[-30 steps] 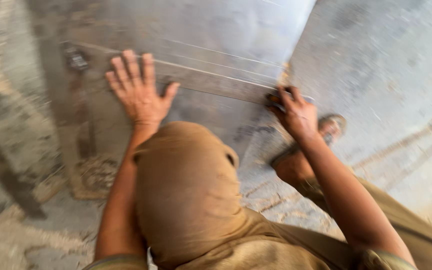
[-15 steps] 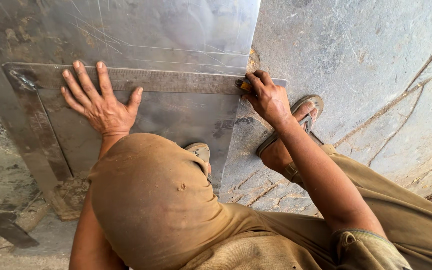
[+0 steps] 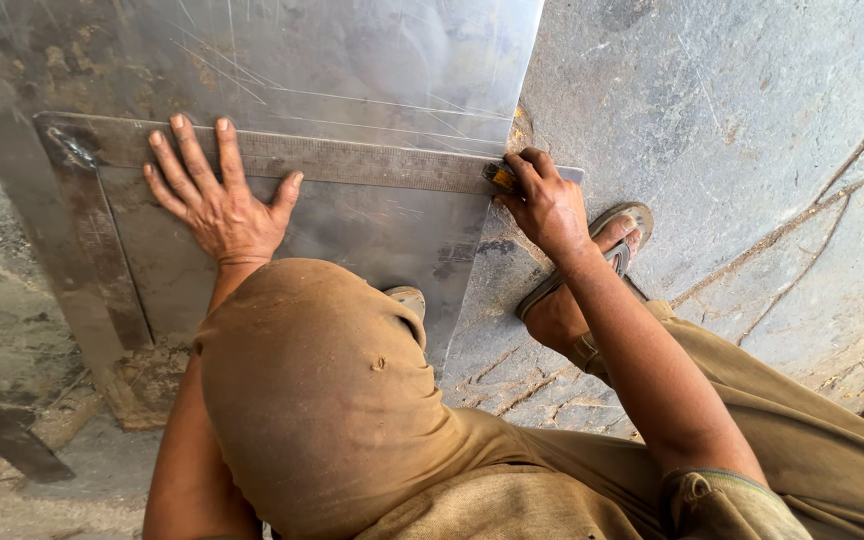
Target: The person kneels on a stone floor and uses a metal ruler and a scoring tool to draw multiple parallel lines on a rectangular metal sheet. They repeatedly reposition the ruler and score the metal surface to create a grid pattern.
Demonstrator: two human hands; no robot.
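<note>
Head view: since half a second ago, barely shifted. Left hand (image 3: 220, 205) spread flat, pinning steel square (image 3: 352, 162) on metal sheet (image 3: 352, 70) lying on floor (image 3: 732, 120). Right hand (image 3: 549, 203) pinched on small yellow-tipped scriber (image 3: 501, 177) at square's right end. Long axis left-right, leftward from that grip.

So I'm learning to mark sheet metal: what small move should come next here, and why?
Probably draw the yellow-tipped marking tool in the right hand leftward along the steel square. Its tip sits at the blade's right end, on the metal sheet, and the left hand presses the square flat.
</note>
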